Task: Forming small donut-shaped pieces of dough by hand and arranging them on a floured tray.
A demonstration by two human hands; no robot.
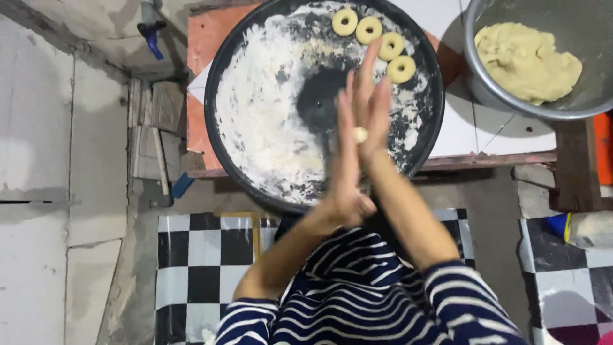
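Observation:
My left hand (345,160) and my right hand (373,102) are pressed palm to palm above a round black tray (214,89) dusted with white flour. A small piece of pale dough (361,135) shows between the palms. Several ring-shaped dough pieces (373,38) lie in a curved row at the tray's far edge, just beyond my right fingertips. My sleeves are dark blue with white stripes.
A metal bowl (485,89) holding a large lump of pale dough (527,61) stands at the upper right on a low white-and-orange table (466,128). Black-and-white checkered mats (198,255) lie on the grey concrete floor. A wooden board (575,166) stands at right.

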